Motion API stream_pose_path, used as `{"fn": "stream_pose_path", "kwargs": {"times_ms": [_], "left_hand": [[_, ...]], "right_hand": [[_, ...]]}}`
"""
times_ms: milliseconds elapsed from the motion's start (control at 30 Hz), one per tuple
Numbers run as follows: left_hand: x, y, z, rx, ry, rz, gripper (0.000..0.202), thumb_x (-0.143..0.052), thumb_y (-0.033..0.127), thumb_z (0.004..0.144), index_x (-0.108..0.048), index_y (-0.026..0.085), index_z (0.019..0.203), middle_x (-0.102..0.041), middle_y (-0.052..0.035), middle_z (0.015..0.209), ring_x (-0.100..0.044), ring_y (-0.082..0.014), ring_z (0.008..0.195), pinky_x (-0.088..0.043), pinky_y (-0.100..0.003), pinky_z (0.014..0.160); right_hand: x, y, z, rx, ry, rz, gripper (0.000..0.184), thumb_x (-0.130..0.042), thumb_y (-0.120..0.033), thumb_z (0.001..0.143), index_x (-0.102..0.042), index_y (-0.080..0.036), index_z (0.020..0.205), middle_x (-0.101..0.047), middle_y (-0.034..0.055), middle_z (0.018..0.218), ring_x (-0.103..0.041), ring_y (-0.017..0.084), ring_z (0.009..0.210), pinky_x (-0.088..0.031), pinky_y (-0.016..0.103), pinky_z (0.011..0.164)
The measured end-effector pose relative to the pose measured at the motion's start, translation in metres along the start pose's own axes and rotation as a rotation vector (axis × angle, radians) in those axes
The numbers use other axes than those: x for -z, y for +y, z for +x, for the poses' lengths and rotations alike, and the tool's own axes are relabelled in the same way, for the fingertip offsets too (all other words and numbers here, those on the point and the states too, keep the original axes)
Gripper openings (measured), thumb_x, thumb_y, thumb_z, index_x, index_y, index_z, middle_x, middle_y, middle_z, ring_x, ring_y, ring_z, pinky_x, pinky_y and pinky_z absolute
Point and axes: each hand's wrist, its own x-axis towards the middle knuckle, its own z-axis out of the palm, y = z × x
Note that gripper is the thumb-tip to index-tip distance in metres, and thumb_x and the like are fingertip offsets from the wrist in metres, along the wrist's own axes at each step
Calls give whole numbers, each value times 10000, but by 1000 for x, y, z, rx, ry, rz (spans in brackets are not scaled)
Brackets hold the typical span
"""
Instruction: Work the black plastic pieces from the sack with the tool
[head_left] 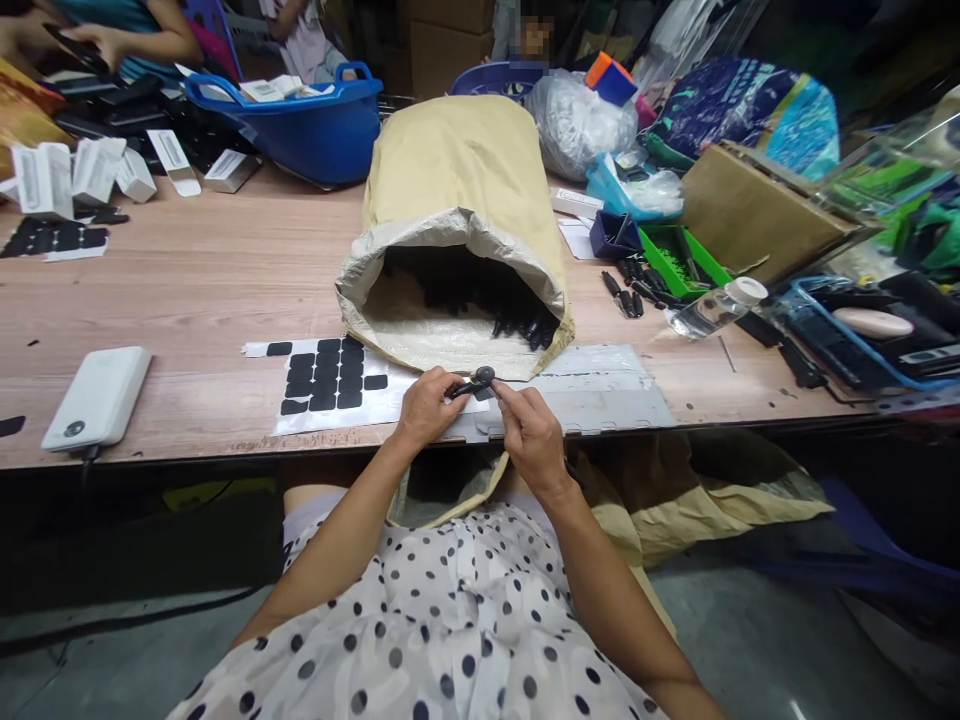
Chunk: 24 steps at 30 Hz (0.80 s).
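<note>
My left hand (427, 403) and my right hand (527, 425) meet at the front edge of the wooden table (225, 290), both pinching a small black part with a round head (477, 381). Just left of the hands lies a white backing sheet with several black adhesive pads (326, 375). Behind the hands a large tan paper sack (457, 200) lies on its side, mouth toward me, with many black parts (487, 300) inside. A grey sheet (600, 385) lies under and to the right of my right hand.
A white power bank (97, 397) sits at the left front. A blue basin (300, 125) and white boxes (82, 170) stand at the back left, near other people. On the right are a green tray (679, 260), a plastic bottle (716, 307), a cardboard piece (750, 210) and a blue tray (862, 335).
</note>
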Motion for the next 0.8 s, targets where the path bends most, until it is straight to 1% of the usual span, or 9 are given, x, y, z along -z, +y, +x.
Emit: {"fn": "stream_pose_path", "kwargs": {"times_ms": [100, 167, 233, 300, 433, 500, 667, 800], "left_hand": [[-1, -1, 0, -9, 6, -17, 134, -665, 222, 808, -710, 230, 934, -621, 4, 829, -602, -177, 809, -497, -297, 754], [-1, -1, 0, -3, 9, -21, 133, -662, 210, 799, -709, 229, 923, -617, 4, 819, -600, -175, 803, -499, -297, 756], [0, 0, 0, 2, 10, -21, 127, -656, 199, 794, -708, 227, 907, -616, 1, 815, -602, -176, 803, -502, -298, 760], [0, 0, 0, 4, 9, -22, 130, -651, 193, 788, -706, 227, 901, -619, -1, 818, -608, -179, 814, -507, -299, 765], [1, 3, 0, 3, 23, -25, 175, -652, 178, 753, -695, 220, 918, -635, -4, 839, -621, -186, 831, -527, -317, 790], [1, 4, 0, 3, 29, -19, 188, -652, 165, 727, -686, 213, 906, -640, -8, 840, -626, -191, 832, -533, -325, 796], [5, 7, -1, 1, -2, -41, 156, -656, 171, 715, -668, 219, 862, -655, -7, 868, -635, -183, 828, -538, -317, 791], [6, 7, -2, -17, -21, -12, 132, -692, 201, 714, -657, 221, 840, -661, -4, 860, -637, -194, 852, -532, -322, 810]], "right_hand": [[-1, -5, -1, 32, -17, 14, 378, -401, -244, 1026, -678, -269, 1283, -623, 43, 894, -627, 154, 828, -519, 235, 751], [-3, -7, -3, 46, -50, 2, 380, -404, -232, 1022, -677, -273, 1284, -625, 40, 897, -627, 150, 818, -514, 228, 735], [-5, -7, -4, 44, -72, -14, 376, -406, -231, 1021, -681, -269, 1275, -623, 37, 890, -626, 147, 806, -506, 222, 720], [-5, -5, -2, 32, -63, -23, 375, -401, -240, 1024, -684, -262, 1269, -624, 39, 889, -626, 150, 815, -503, 226, 737], [-4, 8, 12, 1, 18, -66, 365, -405, -274, 1025, -695, -249, 1245, -636, 58, 933, -623, 175, 878, -496, 260, 801], [-6, 18, 21, -32, 43, -130, 342, -432, -282, 1013, -712, -257, 1207, -632, 61, 929, -607, 189, 881, -484, 277, 792], [-19, 40, 33, -72, 41, -304, 279, -510, -218, 953, -750, -248, 1090, -613, 75, 882, -522, 225, 866, -415, 324, 768], [-28, 43, 31, -98, 39, -368, 266, -530, -209, 944, -745, -251, 1095, -609, 75, 904, -487, 225, 864, -362, 321, 735]]}}
